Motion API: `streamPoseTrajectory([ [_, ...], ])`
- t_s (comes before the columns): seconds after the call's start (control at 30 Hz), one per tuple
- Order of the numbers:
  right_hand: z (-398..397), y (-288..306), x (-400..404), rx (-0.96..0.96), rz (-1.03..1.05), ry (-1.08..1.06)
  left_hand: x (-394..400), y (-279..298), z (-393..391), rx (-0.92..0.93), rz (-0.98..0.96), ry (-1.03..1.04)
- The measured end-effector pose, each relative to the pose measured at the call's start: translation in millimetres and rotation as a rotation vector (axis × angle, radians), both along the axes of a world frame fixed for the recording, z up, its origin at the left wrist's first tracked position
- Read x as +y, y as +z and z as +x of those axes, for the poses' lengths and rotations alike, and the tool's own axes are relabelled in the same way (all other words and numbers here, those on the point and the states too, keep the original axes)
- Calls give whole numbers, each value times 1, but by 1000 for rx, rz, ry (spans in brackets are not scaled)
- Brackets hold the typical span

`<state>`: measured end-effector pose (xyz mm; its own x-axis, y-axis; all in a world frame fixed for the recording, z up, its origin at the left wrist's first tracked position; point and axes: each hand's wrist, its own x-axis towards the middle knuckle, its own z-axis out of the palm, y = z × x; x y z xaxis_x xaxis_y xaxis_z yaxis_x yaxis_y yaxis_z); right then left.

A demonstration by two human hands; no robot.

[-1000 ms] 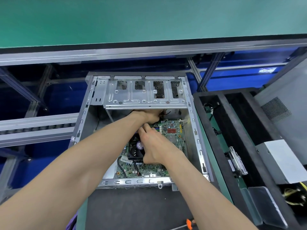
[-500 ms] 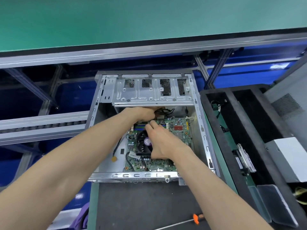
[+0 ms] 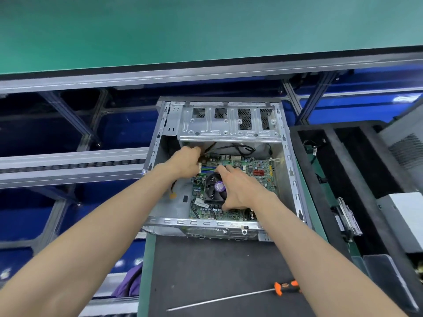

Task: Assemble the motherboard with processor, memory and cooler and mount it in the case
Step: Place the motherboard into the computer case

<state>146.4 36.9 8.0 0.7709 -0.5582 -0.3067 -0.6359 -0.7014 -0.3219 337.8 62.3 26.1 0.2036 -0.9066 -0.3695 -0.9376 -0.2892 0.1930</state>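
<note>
Mounting stage, by the look of it: motherboard (image 3: 231,191) already inside the open case (image 3: 288,170), cooler (image 3: 215,188) fitted on top with its purple-hubbed fan showing, blue memory slots (image 3: 207,169) visible beside it. Lying flat on the case floor, toward the right wall and the near rim, under the perforated drive cage (image 3: 229,124) at the far end. Right hand (image 3: 242,188) spread across the right side of the cooler, fingers curled over its far edge and thumb hooked at its near corner, apparently gripping the whole assembly by the heatsink. Left hand (image 3: 186,162) at the board's far-left corner, just under the cage, fingers bent downward onto the board edge or the black cables (image 3: 238,147) there; fingertips hidden, so whether pinching something or merely pressing cannot be told. Both hands close together, either side of the memory slots. Likely next: nudging the board until its holes and rear ports line up, keeping loose cables from getting trapped beneath, then fastening with screws. Orange-handled screwdriver (image 3: 287,287) waiting on the dark mat (image 3: 206,271) in front of the case, well apart from both hands. No screws seen.
</note>
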Motion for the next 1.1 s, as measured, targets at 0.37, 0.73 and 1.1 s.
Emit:
streamPoseTrajectory([
  [0.37,2,9,-3,8,68,-52,5,-22,-6,242,22,113],
  [0.73,1,6,-6,-52,45,-70,4,-25,-7,303,-8,189],
  [1.1,1,10,-4,-36,67,-68,4,-33,-5,250,-35,148],
])
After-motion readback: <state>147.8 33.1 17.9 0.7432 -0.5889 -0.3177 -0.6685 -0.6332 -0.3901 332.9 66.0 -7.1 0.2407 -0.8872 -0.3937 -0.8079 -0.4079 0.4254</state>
